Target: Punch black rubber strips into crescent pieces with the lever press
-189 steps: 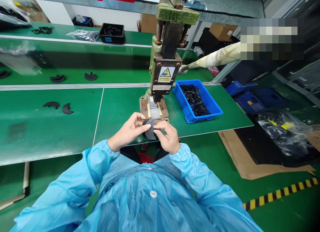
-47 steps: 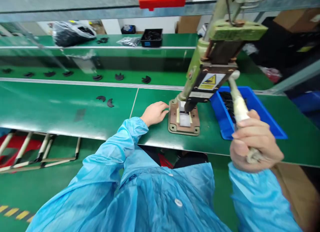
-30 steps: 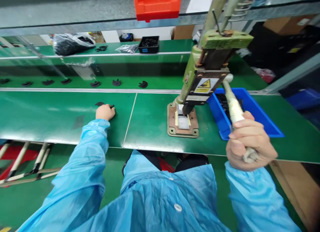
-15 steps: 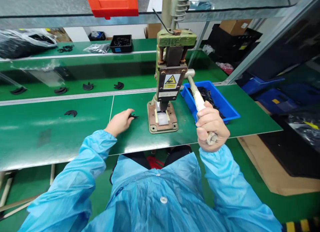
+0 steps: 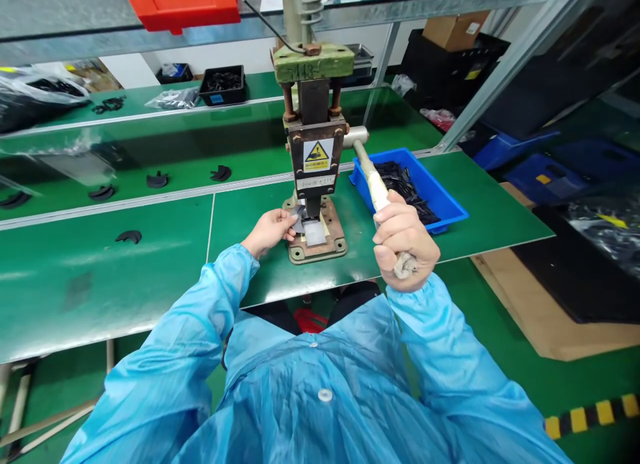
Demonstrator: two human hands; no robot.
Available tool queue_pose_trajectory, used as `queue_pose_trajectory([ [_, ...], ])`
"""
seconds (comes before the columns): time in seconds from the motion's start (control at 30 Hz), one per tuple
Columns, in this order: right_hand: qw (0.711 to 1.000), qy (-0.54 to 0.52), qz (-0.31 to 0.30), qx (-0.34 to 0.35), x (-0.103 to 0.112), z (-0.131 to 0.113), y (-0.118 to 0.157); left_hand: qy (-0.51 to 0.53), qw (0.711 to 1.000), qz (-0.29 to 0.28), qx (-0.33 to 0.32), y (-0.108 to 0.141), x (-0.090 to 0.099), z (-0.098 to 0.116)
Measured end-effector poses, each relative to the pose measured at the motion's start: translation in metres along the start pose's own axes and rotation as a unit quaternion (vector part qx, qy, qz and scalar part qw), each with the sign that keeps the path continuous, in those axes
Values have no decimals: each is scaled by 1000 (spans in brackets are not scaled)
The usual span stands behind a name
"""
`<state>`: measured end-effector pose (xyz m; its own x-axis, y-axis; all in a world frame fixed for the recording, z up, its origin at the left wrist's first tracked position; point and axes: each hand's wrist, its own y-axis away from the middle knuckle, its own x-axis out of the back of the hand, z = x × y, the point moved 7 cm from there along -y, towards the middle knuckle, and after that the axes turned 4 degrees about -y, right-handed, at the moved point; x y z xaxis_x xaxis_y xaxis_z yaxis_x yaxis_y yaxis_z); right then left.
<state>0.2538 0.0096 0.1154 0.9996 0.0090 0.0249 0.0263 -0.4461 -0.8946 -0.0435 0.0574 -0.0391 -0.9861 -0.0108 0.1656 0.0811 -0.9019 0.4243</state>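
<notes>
Right hand (image 5: 406, 241) clenched around press lever (image 5: 373, 181). Left hand (image 5: 271, 229) pinches a dark flat part (image 5: 299, 217) at the base plate (image 5: 317, 241) under the ram of the hand press (image 5: 314, 144). Blue bin (image 5: 450, 207) just beside, on green tabletop (image 5: 150, 264).

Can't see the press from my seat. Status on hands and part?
Left hand holds dark part at press base, under the ram. Right hand grips lever handle. Nothing else on the base.

Factory line: hand press (image 5: 313, 144), conveyor belt (image 5: 150, 151)
</notes>
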Motion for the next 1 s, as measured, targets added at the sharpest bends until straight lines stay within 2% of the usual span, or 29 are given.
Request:
queue_pose_trajectory([
  [0.17,1000,6,-13,-5,0,-1,0,-5,999,-26,40,-10,-18,5],
  [0.47,1000,4,13,-12,0,2,5,-84,987,-57,123,-23,-22,10],
  [0.7,999,15,36,-11,0,3,5,-80,984,-38,154,-22,-28,14],
  [0.9,999,36,13,-13,-1,-1,0,-16,993,-17,115,-13,-34,7],
  [0.97,999,33,12,-12,0,0,-1,15,997,-29,69,-1,-33,5],
  [1.0,999,31,17,-6,1,0,-1,32,997,-57,31,6,-32,6],
])
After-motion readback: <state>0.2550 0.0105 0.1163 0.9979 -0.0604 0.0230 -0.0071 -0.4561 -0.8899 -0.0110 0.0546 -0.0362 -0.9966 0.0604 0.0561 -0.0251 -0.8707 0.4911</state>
